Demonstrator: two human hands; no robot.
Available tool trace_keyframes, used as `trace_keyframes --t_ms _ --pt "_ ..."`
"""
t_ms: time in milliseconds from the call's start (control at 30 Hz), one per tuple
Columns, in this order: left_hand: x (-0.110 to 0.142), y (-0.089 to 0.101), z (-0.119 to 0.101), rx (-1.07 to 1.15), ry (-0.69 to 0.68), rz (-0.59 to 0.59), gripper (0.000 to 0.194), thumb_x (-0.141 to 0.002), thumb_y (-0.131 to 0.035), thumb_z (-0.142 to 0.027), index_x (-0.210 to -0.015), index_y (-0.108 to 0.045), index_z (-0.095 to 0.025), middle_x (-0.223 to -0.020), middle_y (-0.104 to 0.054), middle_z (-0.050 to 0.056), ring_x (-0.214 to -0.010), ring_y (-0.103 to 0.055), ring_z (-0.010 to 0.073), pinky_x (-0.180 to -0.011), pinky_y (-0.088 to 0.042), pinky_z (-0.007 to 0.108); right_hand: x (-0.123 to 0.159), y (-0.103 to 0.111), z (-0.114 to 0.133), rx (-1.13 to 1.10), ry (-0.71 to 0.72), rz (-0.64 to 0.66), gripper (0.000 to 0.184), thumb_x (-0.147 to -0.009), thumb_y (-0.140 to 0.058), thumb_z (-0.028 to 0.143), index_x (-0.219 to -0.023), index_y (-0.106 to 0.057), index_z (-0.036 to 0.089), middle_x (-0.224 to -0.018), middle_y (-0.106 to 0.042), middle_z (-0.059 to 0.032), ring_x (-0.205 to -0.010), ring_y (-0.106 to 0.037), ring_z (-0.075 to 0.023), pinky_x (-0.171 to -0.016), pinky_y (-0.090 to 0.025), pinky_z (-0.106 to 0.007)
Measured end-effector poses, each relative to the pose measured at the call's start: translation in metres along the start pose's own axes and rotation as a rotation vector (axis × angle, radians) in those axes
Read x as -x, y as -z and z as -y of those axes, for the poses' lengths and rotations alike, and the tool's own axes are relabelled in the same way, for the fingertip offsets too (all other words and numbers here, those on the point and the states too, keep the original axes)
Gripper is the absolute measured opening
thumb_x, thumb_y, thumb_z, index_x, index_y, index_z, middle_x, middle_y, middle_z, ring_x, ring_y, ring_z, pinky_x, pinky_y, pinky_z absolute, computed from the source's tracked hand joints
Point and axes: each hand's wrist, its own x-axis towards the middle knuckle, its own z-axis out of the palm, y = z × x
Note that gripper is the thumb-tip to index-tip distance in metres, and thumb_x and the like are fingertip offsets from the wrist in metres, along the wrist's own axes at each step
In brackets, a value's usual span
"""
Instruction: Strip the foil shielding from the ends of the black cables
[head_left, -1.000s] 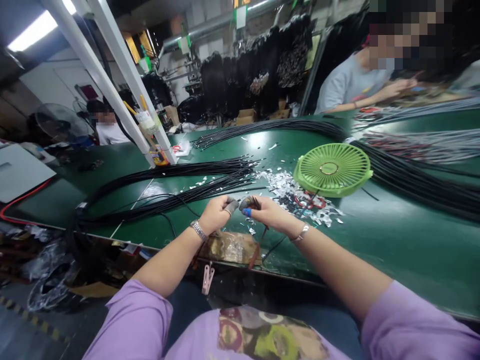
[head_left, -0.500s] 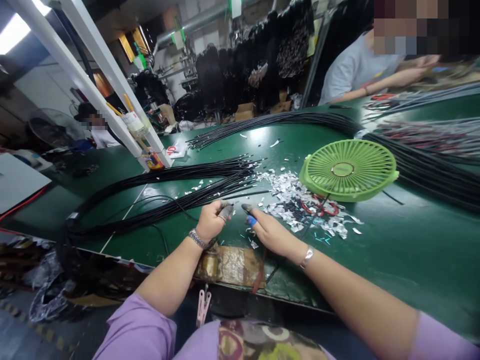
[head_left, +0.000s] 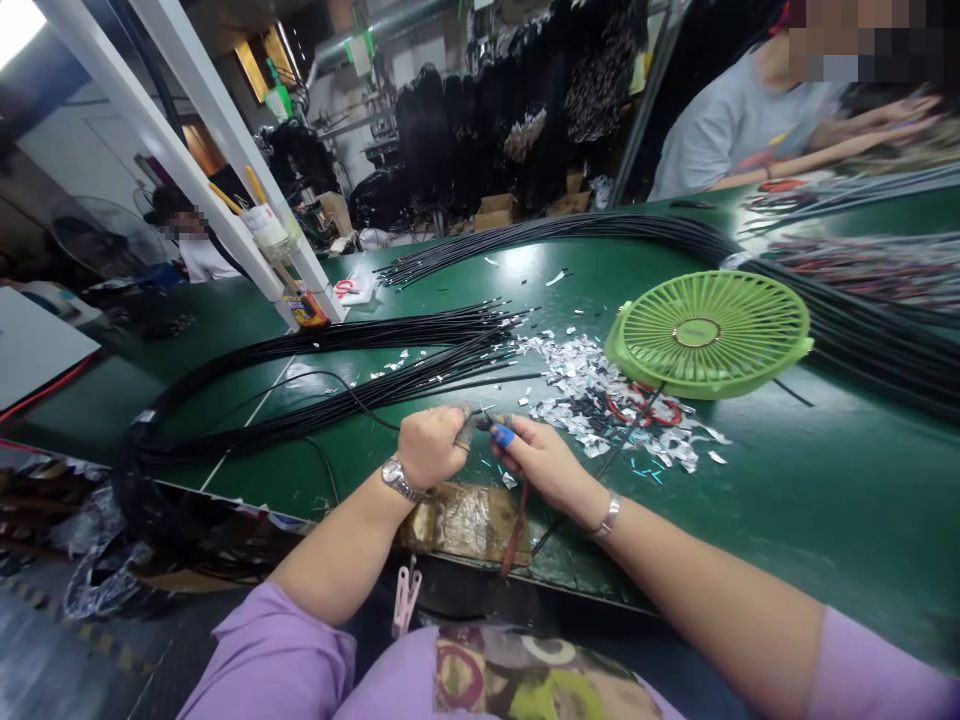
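My left hand, with dark coverings on its fingertips, is closed on a thin black cable that loops in from the left. Its end pokes out between my hands, with a small pale tip. My right hand, blue tape round a finger, pinches at that end from the other side; the fingers hide what exactly they grip. Behind both hands lies a bundle of black cables, its cut ends pointing right. Beneath them sits a taped brown block at the table's edge, with a reddish strip beside it.
White and black scraps and red-handled scissors lie beside a green fan. A second cable bundle curves along the back. A white post rises at left. A co-worker works at the far right.
My hands have come together, the right fingers closing at the cable end. A reddish strip now hangs nearer my right hand. The view has shifted slightly.
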Motion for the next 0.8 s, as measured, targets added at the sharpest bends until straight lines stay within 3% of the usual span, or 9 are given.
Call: trace_keyframes --t_ms 300,433,667,800 --pt "0.002 0.000 -0.003 -0.041 0.034 0.043 0.018 -0.082 -0.050 -0.019 -0.086 -0.067 -0.018 -0.073 -0.068 0.007 -0.066 -0.063 0.0174 -0.061 -0.047 0.027 0.000 0.001 0.000 0.034 0.030 0.004 0.043 -0.073 -0.061 0.062 -0.066 -0.052 0.020 -0.052 -0.043 0.0053 -0.046 -0.032 -0.0074 -0.043 -0.022 -0.023" --pt "-0.001 0.001 -0.003 0.065 0.104 0.034 0.018 -0.086 -0.050 -0.024 -0.084 -0.066 -0.018 -0.071 -0.068 0.006 -0.065 -0.063 0.0168 -0.059 -0.045 0.026 -0.001 0.003 0.000 0.089 0.061 -0.011 0.040 -0.076 -0.058 0.058 -0.064 -0.052 0.020 -0.052 -0.042 0.0046 -0.048 -0.031 -0.0082 -0.043 -0.023 -0.024" --pt "-0.013 0.005 -0.003 0.647 0.458 0.186 0.029 -0.085 -0.056 -0.041 -0.070 -0.059 -0.016 -0.059 -0.057 -0.001 -0.054 -0.049 0.0101 -0.054 -0.038 0.022 -0.003 0.006 0.001 0.249 0.176 -0.037 0.030 -0.080 -0.054 0.047 -0.065 -0.059 0.022 -0.055 -0.047 0.0021 -0.055 -0.040 -0.0129 -0.050 -0.033 -0.026" --pt "-0.020 0.007 -0.004 1.063 0.670 0.254 0.045 -0.071 -0.068 -0.057 -0.064 -0.054 -0.015 -0.052 -0.045 -0.005 -0.048 -0.035 0.0055 -0.047 -0.029 0.020 -0.003 0.007 0.001 0.321 0.223 -0.042 0.030 -0.081 -0.053 0.046 -0.064 -0.058 0.022 -0.054 -0.047 0.0020 -0.054 -0.039 -0.0130 -0.052 -0.034 -0.026"
